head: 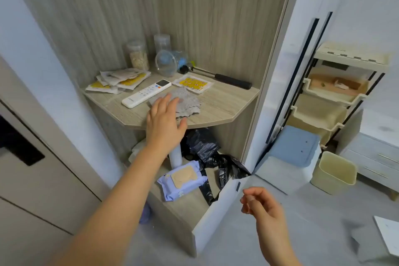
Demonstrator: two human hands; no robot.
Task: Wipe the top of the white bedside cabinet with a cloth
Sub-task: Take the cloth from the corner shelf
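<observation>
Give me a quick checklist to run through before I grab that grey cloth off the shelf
1. Cloth located: ok, grey cloth lies on the wooden shelf.
2. Left hand open and over the cloth: ok, fingers spread above its near edge.
3. Cloth free of clutter: cannot tell, the white remote lies right beside it, perhaps touching.
4. Right hand free: ok, loosely curled, holding nothing.
5. Packet clear of the cloth: cannot tell, their edges look close.

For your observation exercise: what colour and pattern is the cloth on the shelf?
Grey with a small dotted pattern; the cloth shows best in the head view.
</observation>
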